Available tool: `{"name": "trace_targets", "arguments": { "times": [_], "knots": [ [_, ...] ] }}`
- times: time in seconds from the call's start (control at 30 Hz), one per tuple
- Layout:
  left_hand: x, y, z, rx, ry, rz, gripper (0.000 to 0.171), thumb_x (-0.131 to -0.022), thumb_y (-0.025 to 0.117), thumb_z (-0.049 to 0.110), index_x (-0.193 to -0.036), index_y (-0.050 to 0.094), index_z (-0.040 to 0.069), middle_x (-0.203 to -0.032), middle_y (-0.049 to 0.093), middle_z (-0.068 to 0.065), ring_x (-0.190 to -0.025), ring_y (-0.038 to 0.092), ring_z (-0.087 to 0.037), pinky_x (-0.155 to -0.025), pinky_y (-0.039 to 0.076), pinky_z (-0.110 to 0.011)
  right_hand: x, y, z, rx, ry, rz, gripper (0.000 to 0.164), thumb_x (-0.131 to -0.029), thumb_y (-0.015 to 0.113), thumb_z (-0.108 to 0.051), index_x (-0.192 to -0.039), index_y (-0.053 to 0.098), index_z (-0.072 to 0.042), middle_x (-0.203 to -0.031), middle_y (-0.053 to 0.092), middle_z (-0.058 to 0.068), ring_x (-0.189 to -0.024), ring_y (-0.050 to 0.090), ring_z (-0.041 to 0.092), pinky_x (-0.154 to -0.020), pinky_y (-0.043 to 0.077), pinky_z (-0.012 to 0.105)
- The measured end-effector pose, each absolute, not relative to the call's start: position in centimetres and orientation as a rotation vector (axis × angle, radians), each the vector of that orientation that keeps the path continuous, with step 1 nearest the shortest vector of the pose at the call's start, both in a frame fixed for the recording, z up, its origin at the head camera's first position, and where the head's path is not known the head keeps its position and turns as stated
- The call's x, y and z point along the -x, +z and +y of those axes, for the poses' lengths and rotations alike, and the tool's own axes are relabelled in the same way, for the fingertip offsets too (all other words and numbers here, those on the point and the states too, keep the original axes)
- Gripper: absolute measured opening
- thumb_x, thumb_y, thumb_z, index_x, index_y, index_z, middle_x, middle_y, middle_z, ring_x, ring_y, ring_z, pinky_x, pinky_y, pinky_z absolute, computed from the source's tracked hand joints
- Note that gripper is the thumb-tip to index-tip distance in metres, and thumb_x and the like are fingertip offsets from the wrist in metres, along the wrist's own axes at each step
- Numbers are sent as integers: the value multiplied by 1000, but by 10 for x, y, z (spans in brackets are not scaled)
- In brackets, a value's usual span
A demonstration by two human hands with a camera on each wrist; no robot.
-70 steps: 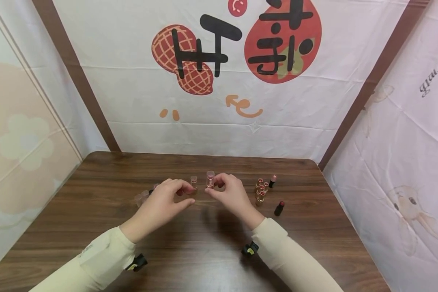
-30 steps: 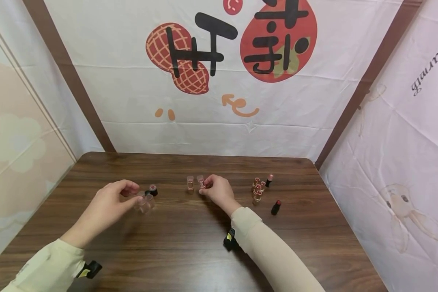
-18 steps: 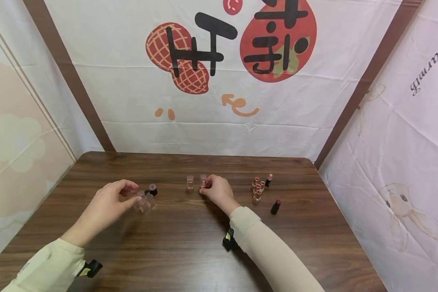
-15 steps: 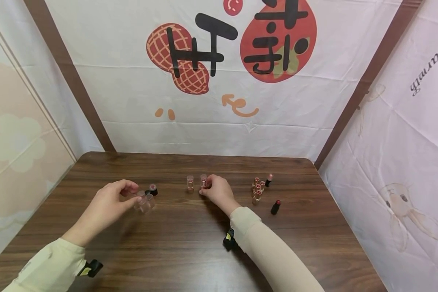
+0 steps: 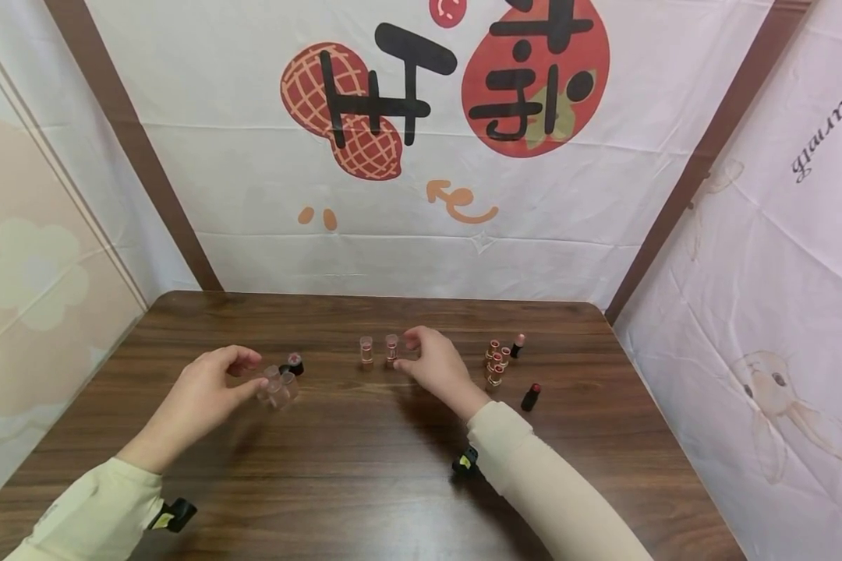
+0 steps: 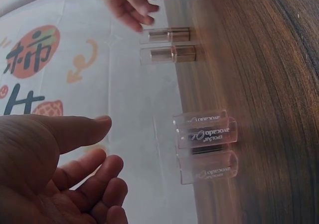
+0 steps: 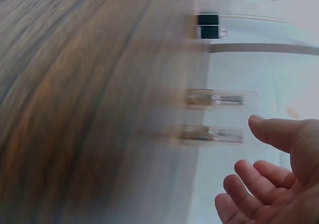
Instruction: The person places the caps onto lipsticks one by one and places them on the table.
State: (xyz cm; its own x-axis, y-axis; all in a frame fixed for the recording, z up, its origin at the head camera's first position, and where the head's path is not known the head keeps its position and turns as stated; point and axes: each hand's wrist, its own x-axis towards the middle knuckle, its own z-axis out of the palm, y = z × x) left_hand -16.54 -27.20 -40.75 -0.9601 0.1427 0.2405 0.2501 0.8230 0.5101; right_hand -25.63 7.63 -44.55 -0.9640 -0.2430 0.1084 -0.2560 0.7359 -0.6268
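Note:
Two lipsticks with gold bases and clear caps stand upright side by side near the middle of the table, a left one (image 5: 366, 354) and a right one (image 5: 391, 351). My right hand (image 5: 438, 368) is just right of them, thumb and fingers parted and holding nothing. In the right wrist view a gap shows between its thumb (image 7: 274, 132) and the right lipstick (image 7: 199, 134). Over on the left, my left hand (image 5: 198, 399) has its thumb and fingers apart, beside a cluster of clear caps (image 6: 208, 168). Nothing is between its fingers.
Behind the caps stand short black lipstick pieces (image 5: 295, 364). On the right is a cluster of uncapped gold lipsticks (image 5: 495, 366), with a pink lipstick (image 5: 518, 346) and a red lipstick (image 5: 531, 397) in black bases nearby. A printed cloth (image 5: 421, 265) hangs behind the table.
My right hand set the right capped lipstick down beside the other, let go and drew back rightward. My left hand moved from the middle to the caps on the left and stays there.

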Motion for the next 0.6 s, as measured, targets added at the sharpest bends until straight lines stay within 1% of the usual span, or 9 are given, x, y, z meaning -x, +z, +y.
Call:
{"name": "trace_targets", "arguments": {
  "times": [0.2,0.4,0.6],
  "knots": [
    [168,-411,-274,305,-830,-2819,34,-92,79,24,-117,68,4,-114,71,-18,-104,65,-38,-83,51,-57,243,-431,101,-523,1006,-2840,49,-89,82,-31,-131,65,-13,-120,69,1,-107,67,20,-91,55,39],
    [173,-414,-275,290,-841,-2824,35,-94,77,28,-118,67,3,-115,70,-19,-105,65,-39,-84,51,-57,224,-417,127,-538,947,-2821,46,-91,81,-31,-131,66,-13,-121,69,0,-109,66,20,-93,55,38],
    [184,-418,-276,255,-851,-2827,35,-96,73,31,-117,67,4,-114,70,-19,-105,64,-38,-83,50,-55,208,-414,156,-529,886,-2770,43,-90,81,-30,-128,68,-13,-118,70,-2,-106,66,19,-90,55,38]
  ]
}}
